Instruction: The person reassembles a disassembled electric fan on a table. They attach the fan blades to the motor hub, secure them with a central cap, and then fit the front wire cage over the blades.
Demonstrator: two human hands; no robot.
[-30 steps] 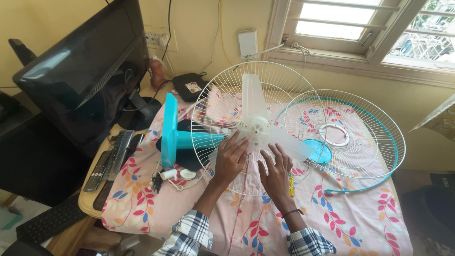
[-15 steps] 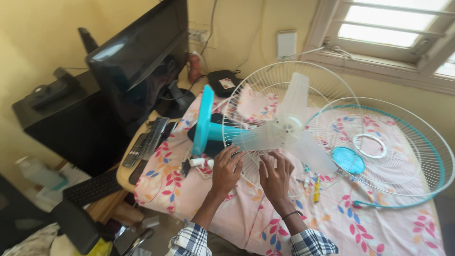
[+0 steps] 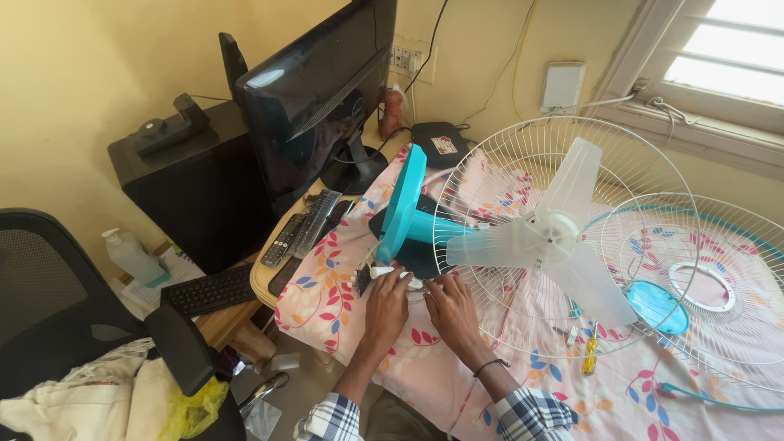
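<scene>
Floral-clothed table (image 3: 327,286) beside a dark monitor (image 3: 314,90) — a fan (image 3: 523,237) lies on it.
Left hand (image 3: 386,304) and right hand (image 3: 451,309) rest close together at the fan's lower grille rim, near its teal base; grip unclear.

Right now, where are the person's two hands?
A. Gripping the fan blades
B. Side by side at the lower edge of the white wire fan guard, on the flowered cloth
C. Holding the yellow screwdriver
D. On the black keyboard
B: the left hand and right hand lie close together on the flowered cloth at the bottom rim of the white wire guard, well away from the blades, the keyboard and the screwdriver.
</scene>
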